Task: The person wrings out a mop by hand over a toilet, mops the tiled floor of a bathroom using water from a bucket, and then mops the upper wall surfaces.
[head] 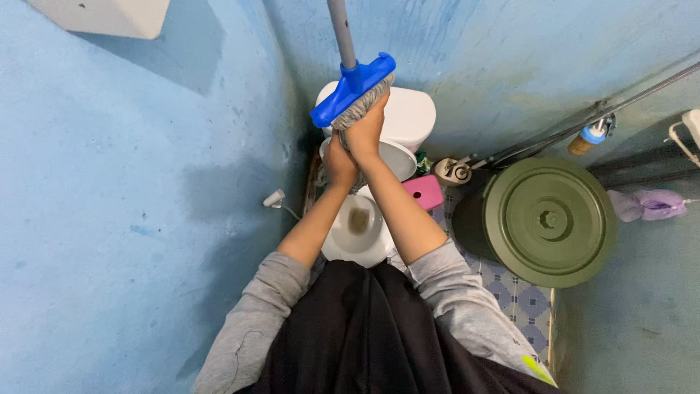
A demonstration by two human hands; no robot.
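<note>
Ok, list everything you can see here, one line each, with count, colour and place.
Mop: one, blue head, grey strands, grey pole, held up over the toilet.
Toilet: one, white, lid up, centre against the wall.
Bin with lid: one, dark green, round, right of the toilet.
Pink container: one, between toilet and bin.
Spray hose: one, white, on the left wall.
Purple cloth: one, far right.
Walls: blue, all round.
Left hand: grip on the mop strands, lower.
Right hand: grip on the strands, under the head.

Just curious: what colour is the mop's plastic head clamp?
Bright blue plastic mop head clamp, clearest in the head view.
</note>
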